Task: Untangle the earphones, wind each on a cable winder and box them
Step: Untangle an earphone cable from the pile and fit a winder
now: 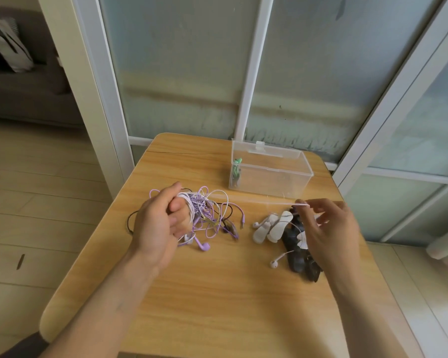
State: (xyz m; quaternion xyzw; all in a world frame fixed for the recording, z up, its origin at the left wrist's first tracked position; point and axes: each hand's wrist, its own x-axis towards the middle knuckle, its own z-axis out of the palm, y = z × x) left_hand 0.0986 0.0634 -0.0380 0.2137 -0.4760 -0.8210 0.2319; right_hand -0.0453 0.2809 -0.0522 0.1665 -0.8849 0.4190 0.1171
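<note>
A tangle of purple, white and black earphone cables lies left of centre on the wooden table. My left hand grips one side of the tangle. My right hand pinches a white cable that runs taut from the tangle to its fingertips. White cable winders and dark ones lie in a pile under my right hand, with a white earbud beside them. The clear plastic box stands open at the back and holds one wound green earphone.
The table is small, with rounded corners and its edges close on both sides. Frosted glass sliding doors stand right behind it. Pale wood-look floor spreads to the left, with a grey sofa at the far left.
</note>
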